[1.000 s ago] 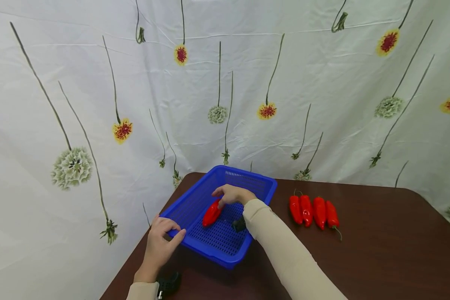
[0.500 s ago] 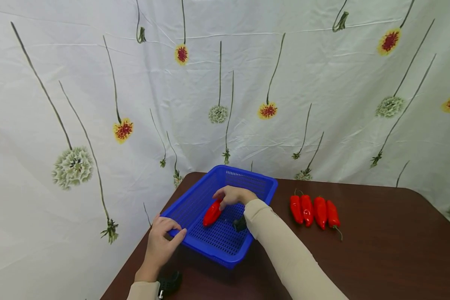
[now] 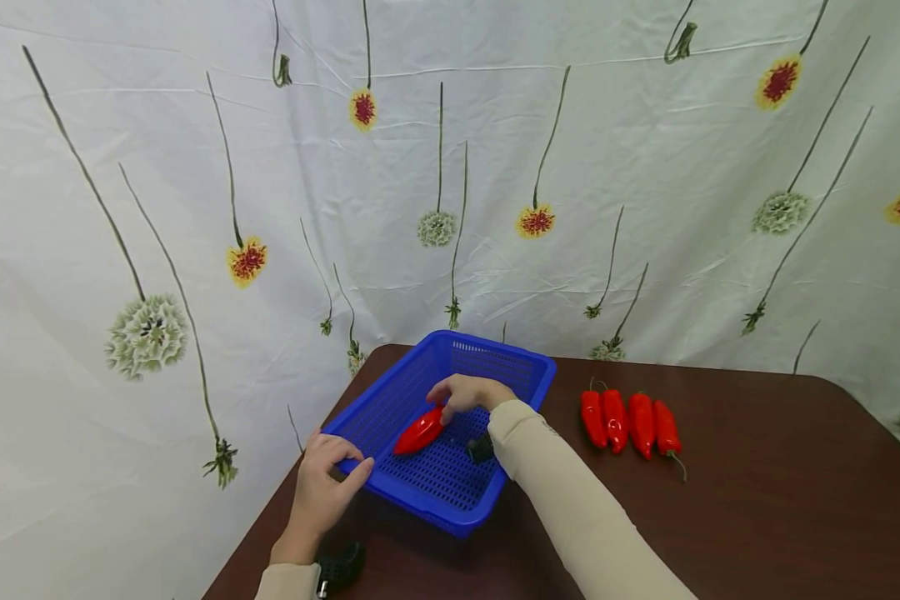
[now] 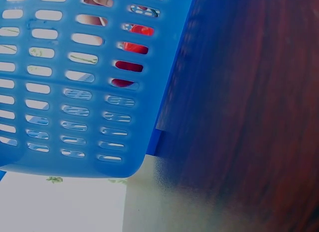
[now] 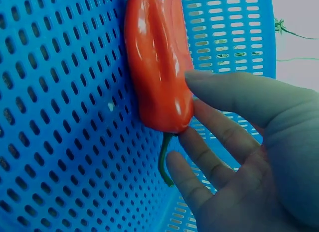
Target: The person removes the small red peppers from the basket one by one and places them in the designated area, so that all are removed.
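Observation:
A blue plastic basket (image 3: 450, 521) with slotted walls stands at the left of the table in the head view. My left hand (image 3: 321, 483) grips its near-left rim between thumb and fingers. Inside, a glossy red pepper (image 3: 418, 432) lies slantwise on the basket floor. My right hand (image 3: 465, 393) reaches in and holds the pepper near its stem end. The right wrist view shows the thumb on one side of the pepper (image 5: 159, 67), fingers at the other, and a green stem hanging past them. Through the slots in the left wrist view, parts of red (image 4: 134, 48) show.
Several more red peppers (image 3: 640, 425) lie side by side on the dark brown table (image 3: 780, 475), right of the basket. Behind the table hangs a white cloth (image 3: 390, 192) printed with flowers. Black wrist straps (image 3: 339, 567) show at the sleeves.
The pepper in the basket has turned, its tip swinging left so that it lies flatter across the floor. The left hand, the basket and the peppers on the table stay put.

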{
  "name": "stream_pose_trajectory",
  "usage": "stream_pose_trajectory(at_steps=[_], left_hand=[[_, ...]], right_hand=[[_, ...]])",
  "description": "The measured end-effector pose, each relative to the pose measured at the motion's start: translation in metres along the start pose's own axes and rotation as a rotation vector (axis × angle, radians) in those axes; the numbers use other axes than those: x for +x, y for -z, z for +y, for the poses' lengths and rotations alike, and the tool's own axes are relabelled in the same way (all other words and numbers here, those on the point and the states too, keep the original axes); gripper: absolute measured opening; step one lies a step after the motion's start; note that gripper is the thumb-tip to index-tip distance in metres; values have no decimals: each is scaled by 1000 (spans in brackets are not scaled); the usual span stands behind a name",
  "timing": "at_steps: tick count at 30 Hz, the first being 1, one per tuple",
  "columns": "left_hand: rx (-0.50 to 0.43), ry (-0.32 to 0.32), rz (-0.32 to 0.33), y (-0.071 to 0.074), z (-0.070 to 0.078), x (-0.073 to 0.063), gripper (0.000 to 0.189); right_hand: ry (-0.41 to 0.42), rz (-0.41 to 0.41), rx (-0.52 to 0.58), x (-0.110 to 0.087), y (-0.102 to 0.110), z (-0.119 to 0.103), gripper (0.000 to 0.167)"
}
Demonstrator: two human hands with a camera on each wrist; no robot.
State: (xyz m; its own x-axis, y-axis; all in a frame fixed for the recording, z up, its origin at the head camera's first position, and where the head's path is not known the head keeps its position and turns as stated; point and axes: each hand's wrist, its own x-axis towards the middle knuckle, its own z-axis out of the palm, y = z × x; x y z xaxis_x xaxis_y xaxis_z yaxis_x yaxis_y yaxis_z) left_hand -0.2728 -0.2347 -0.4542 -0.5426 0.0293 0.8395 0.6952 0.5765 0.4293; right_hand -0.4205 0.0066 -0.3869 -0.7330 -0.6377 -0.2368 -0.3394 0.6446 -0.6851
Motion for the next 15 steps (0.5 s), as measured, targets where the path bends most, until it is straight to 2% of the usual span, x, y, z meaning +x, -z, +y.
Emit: stream_pose_trajectory(at_steps=[7,10,13,15], left_hand=[[1,0,2,0,0,0,29],[0,-6,3,0,0,0,29],[5,-2,3,0,0,0,28],[10,5,0,0,0,-1,28]], right_hand=[[-17,-7,-5,-3,-3,-2,47],[-37,-13,-15,-4,-5,-2,38],[-65,-53,-30,-6,-5,-2,29],[-79,-110,-43,-6,-6,-2,25]])
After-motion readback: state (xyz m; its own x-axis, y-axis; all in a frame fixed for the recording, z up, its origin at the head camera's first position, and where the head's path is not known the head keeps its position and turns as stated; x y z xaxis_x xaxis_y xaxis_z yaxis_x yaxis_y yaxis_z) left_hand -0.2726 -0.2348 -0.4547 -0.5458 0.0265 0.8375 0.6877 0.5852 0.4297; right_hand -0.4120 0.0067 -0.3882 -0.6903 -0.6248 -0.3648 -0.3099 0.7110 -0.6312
